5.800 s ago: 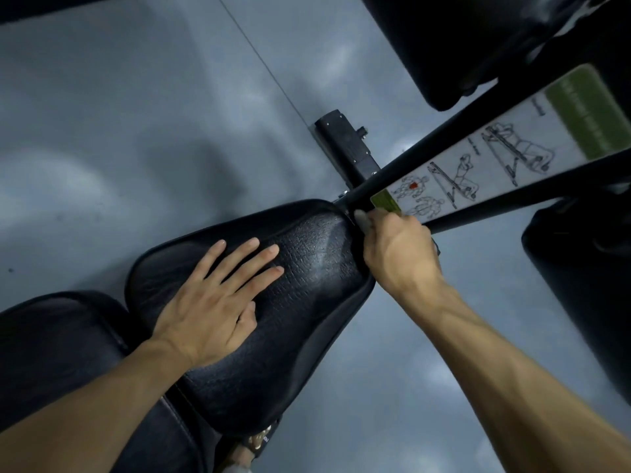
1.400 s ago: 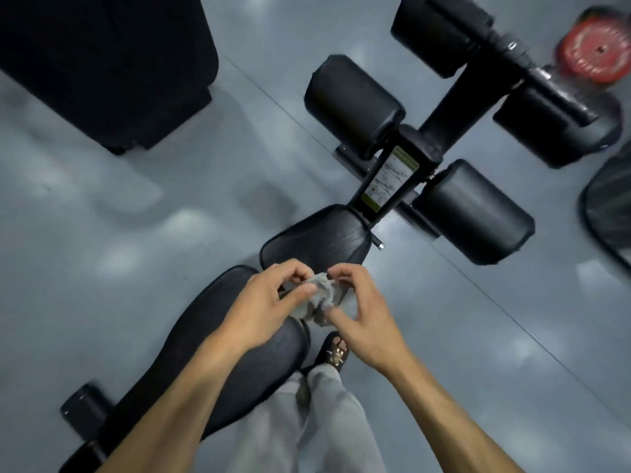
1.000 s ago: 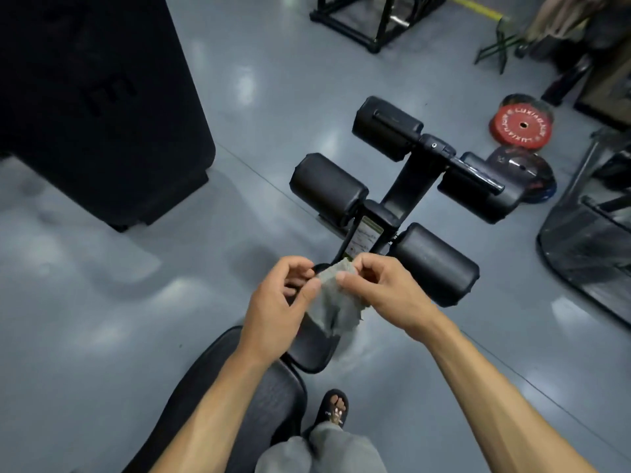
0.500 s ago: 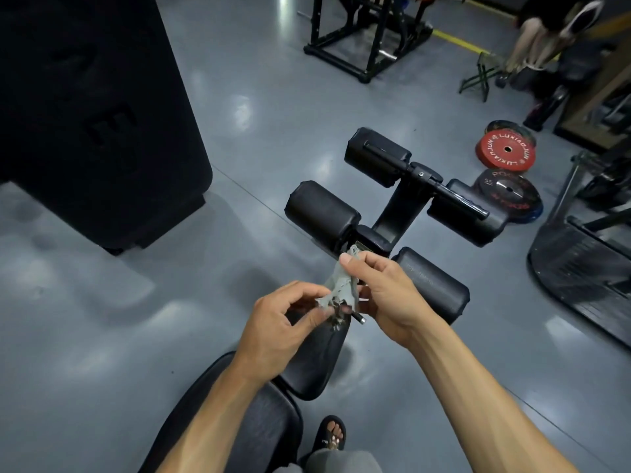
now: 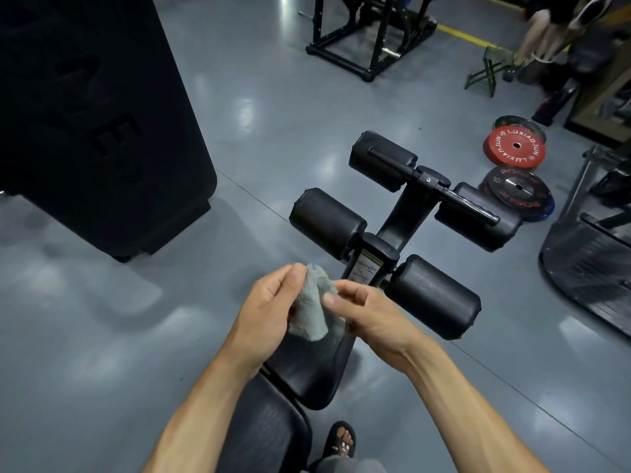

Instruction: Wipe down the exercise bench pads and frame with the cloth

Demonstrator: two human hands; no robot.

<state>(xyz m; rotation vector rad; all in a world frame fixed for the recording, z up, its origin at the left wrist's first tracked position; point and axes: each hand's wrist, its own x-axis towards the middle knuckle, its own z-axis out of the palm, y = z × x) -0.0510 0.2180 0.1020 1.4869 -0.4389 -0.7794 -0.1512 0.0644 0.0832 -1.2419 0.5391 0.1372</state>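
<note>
Grey and frayed, the cloth [image 5: 312, 307] is bunched up between both hands, held in the air just above the near seat pad [image 5: 309, 367], so it isn't touching the bench at all right now. Only one view here, the head cam looking down.

Grip-wise: the left hand [image 5: 264, 308] has its fingers curled round the left side of the cloth with the fingertips at its top edge, and the right hand [image 5: 367, 314] pinches the right side with thumb and forefinger. Looks to me like it's being refolded before more wiping.

What could go wrong: the cloth is a loose wad held by its edges, so if one hand lets go mid-fold it could drop onto the floor [image 5: 102, 336] and pick up grit, which would then get smeared over the pads. Also, a bunched cloth only touches with a small patch, so the roller pads [image 5: 433, 295] and frame post [image 5: 408, 216] might get missed in spots.

Direction: the cloth hangs roughly near-to-far, top corner pointing away, lower end flopping toward the seat. The bench's long axis runs from near left to far right, seat at the near end, four rollers at the far end. Weight plates [image 5: 514, 150] sit on the floor off to the far right.
</note>
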